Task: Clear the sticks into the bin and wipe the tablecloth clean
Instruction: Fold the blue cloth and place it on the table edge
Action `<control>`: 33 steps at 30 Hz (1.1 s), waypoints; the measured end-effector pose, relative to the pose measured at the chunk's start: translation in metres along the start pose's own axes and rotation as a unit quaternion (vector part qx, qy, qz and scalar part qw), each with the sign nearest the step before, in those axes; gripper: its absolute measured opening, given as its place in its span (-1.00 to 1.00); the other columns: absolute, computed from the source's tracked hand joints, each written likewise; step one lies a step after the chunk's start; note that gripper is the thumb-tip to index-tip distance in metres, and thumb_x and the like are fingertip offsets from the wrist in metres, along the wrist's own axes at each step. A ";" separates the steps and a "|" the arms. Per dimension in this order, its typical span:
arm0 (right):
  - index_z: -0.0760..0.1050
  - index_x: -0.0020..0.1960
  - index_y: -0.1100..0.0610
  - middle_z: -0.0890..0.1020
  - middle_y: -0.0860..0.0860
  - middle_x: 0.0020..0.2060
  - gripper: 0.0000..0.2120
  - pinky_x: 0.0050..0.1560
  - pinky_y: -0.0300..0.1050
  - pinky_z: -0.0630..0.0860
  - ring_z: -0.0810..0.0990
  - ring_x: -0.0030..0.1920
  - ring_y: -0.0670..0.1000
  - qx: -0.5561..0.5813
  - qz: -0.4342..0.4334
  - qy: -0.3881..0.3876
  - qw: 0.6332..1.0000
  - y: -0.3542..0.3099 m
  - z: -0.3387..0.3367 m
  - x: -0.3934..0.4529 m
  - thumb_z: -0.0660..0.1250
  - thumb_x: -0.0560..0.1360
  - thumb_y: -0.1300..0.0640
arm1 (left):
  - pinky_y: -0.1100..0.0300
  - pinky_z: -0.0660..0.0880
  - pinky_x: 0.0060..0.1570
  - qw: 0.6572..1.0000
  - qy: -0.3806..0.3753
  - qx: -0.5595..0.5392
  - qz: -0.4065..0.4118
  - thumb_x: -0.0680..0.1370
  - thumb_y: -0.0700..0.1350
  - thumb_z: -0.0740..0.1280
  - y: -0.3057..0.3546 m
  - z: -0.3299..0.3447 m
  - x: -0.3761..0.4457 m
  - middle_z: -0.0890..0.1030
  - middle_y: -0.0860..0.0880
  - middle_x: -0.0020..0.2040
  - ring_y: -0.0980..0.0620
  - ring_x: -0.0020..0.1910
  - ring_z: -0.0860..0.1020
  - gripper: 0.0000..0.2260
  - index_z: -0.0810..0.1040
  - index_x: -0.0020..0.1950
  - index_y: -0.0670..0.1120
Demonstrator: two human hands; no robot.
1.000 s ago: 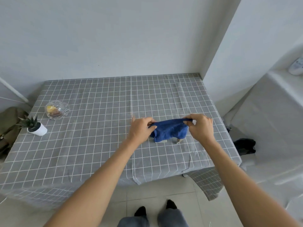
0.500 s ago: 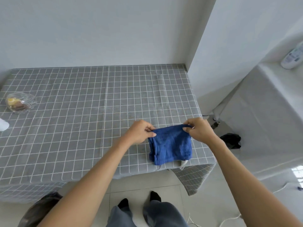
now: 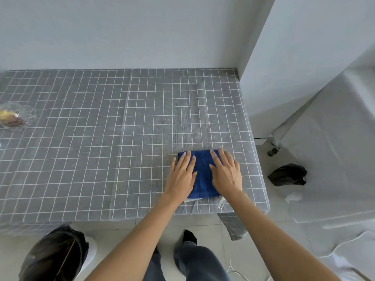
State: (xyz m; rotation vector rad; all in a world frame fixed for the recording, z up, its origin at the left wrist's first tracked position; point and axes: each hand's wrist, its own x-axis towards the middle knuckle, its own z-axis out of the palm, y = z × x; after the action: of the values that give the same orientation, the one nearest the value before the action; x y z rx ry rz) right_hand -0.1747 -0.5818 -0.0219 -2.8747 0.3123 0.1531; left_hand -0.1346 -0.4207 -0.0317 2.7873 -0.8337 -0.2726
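Both hands are lying palm-down on folded blue cloth (image 3: 203, 173), near front-right edge of grey checked tablecloth (image 3: 101, 138). L hand (image 3: 182, 177) is pressing cloth's left part, fingers extended flat, close together. R hand (image 3: 227, 175) is pressing its right part, fingers flat, slightly spread. Black-lined bin (image 3: 54, 258) is standing on floor, front-left, below table edge. Glass dish (image 3: 17, 116) is sitting at far left.

Single head-worn wide-angle view, looking forward and steeply down over the desk (image 3: 85, 138) from its near edge, close above both hands (image 3: 205, 175) at the near right corner.
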 end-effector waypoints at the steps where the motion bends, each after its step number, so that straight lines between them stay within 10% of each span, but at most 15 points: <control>1: 0.21 0.48 0.12 0.23 0.11 0.48 -0.54 0.37 0.12 0.27 0.20 0.47 0.14 -0.003 -0.006 -0.003 1.000 -0.001 0.005 0.000 0.08 0.62 0.03 | -0.10 0.18 0.42 1.000 -0.007 0.007 -0.002 0.61 -0.02 0.17 0.003 0.004 -0.001 0.29 -0.17 0.48 -0.10 0.47 0.28 -0.56 0.34 0.44 -0.20; 4: 0.09 0.52 0.11 0.12 0.06 0.52 -0.43 0.44 0.09 0.18 0.08 0.51 0.07 0.016 0.001 -0.039 0.999 -0.005 0.019 -0.003 -0.20 0.58 -0.08 | -0.07 0.14 0.37 0.998 -0.039 0.025 -0.045 0.60 0.09 -0.03 0.008 0.013 -0.003 0.31 -0.16 0.47 -0.07 0.45 0.29 -0.46 0.30 0.46 -0.20; 11: -0.28 0.52 -0.02 -0.23 -0.11 0.50 -0.45 0.45 0.07 -0.30 -0.27 0.49 -0.11 0.002 0.020 -0.044 0.999 0.005 0.033 -0.014 -0.34 0.56 -0.13 | 0.00 -0.40 0.40 0.996 -0.064 0.034 -0.060 0.58 0.21 -0.27 -0.006 0.021 -0.009 -0.35 0.05 0.52 0.10 0.50 -0.32 -0.41 -0.34 0.52 -0.04; 23: -0.38 0.50 0.03 -0.31 -0.07 0.50 -0.39 0.45 0.16 -0.30 -0.33 0.49 -0.05 -0.044 0.043 -0.083 0.995 0.001 0.032 -0.013 -0.48 0.49 -0.13 | -0.14 -0.35 0.44 0.991 -0.118 0.019 -0.054 0.60 0.24 -0.20 -0.008 0.013 -0.005 -0.41 0.07 0.50 0.13 0.47 -0.39 -0.39 -0.39 0.51 -0.02; 33: -0.14 0.55 0.09 -0.09 0.02 0.54 -0.44 0.49 0.13 -0.08 -0.11 0.53 0.04 0.005 0.049 -0.109 0.993 0.002 -0.013 0.004 -0.14 0.63 -0.11 | -0.10 -0.23 0.47 0.991 -0.108 -0.007 -0.074 0.66 0.10 -0.14 -0.029 -0.028 -0.009 -0.25 -0.02 0.56 0.05 0.54 -0.20 -0.48 -0.23 0.55 -0.04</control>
State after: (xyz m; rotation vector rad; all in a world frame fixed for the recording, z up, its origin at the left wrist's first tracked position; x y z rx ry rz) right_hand -0.1699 -0.5877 -0.0099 -2.7990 0.4084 0.4765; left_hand -0.1204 -0.3871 -0.0112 2.8462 -0.6667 -0.6113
